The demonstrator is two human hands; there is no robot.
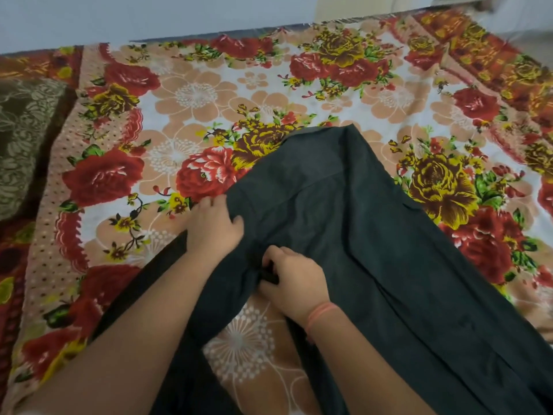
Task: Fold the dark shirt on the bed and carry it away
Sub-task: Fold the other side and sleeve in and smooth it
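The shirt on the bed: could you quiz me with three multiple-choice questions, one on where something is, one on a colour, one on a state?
1. Where does the shirt lie?
A. on the floral bedspread
B. on a chair
C. on the floor

2. What colour is the band on the right wrist?
A. blue
B. pink
C. green

3. What are the hands doing?
A. resting off the cloth
B. both gripping the shirt
C. one holds a hanger

Answers:
1 A, flowers show all around it.
2 B, a pink loop circles the wrist.
3 B, the left hand and right hand both clutch dark cloth.
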